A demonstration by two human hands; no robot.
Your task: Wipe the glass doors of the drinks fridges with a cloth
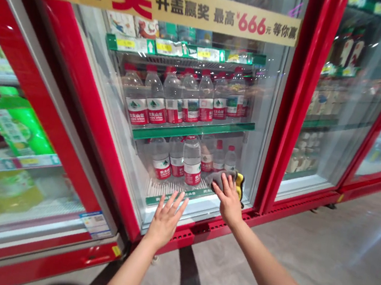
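Observation:
A glass fridge door [267, 92] with a red frame stands in front of me. My right hand [230, 199] presses a grey and yellow cloth [240, 184] against the lower right of the glass, its fingers laid over the fabric. Lower down and to the left, my left hand [165, 223] has its fingers spread at the bottom of the door and holds nothing. I cannot tell whether its fingertips touch the glass. Behind the pane, water bottles [192, 162] with red and white labels stand on the bottom shelf.
More water bottles [172, 96] fill the shelf above. A yellow banner [183, 6] crosses the upper glass. Another red-framed fridge [95, 195] stands close on the left, and more fridges [311, 200] continue to the right. Grey floor [338, 262] lies below.

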